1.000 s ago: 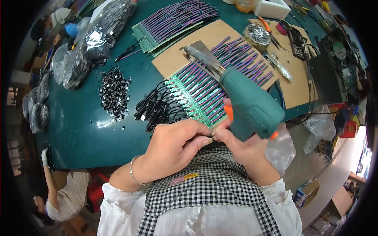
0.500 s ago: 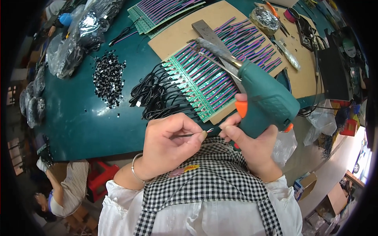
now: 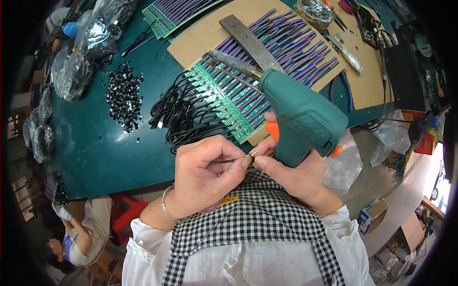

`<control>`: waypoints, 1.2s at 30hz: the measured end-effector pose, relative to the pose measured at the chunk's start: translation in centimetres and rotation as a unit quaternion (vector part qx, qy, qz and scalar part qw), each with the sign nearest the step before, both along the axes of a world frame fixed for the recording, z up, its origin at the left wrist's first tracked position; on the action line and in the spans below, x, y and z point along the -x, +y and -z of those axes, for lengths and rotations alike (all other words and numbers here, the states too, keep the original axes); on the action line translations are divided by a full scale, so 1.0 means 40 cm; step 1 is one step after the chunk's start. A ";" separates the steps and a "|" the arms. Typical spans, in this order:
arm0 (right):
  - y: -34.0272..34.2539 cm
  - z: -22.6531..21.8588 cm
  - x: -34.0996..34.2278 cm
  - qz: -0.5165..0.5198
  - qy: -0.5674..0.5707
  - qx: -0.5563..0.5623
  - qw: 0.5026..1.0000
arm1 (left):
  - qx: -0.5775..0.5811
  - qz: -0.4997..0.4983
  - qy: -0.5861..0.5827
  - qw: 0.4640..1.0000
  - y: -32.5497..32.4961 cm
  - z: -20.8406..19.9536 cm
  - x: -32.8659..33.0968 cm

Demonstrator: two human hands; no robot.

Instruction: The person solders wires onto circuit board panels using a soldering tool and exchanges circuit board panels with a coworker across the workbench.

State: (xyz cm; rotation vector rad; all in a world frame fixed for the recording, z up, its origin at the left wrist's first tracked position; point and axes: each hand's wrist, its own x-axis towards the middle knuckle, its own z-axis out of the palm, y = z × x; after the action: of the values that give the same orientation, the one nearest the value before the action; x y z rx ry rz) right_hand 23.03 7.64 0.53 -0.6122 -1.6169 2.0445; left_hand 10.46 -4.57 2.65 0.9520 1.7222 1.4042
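Note:
My left hand [image 3: 205, 171] pinches a thin black cable [image 3: 224, 161] between thumb and finger, just over the bench's near edge. My right hand [image 3: 298, 176] is wrapped round the handle of a green soldering gun [image 3: 310, 112] with an orange trigger. The right thumb and a fingertip also meet at the cable's stripped end, touching the left fingertips. The gun's metal tip points up and left over a row of green circuit boards [image 3: 210, 90]. Bundled black cables [image 3: 179, 107] trail from the boards' left edge; pink, blue and black wires lie across them. A flat metal bar [image 3: 250, 43] presses on the wires.
A heap of small black pieces [image 3: 125, 97] lies left on the green bench [image 3: 86, 148]. More boards [image 3: 164, 21] are stacked at the back. Right are a foil-covered lump [image 3: 315, 13] and a black box [image 3: 405, 78]. Another person [image 3: 81, 238] sits lower left by a red stool [image 3: 129, 217].
My right hand and the soldering gun have shifted left, bringing the right thumb and fingertip onto the stripped cable end. The left hand keeps its pinch. The whole view has shifted slightly.

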 end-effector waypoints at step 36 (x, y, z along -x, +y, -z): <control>0.067 0.020 -0.299 0.013 -0.133 -0.072 0.988 | 0.088 -0.059 0.239 0.965 0.050 0.100 0.025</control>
State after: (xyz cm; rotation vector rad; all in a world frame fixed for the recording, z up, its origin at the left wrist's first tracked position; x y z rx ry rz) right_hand 34.99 10.31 -0.25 -0.8772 -1.8762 1.8688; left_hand 9.45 -2.59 -1.33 1.1717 2.2489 1.1238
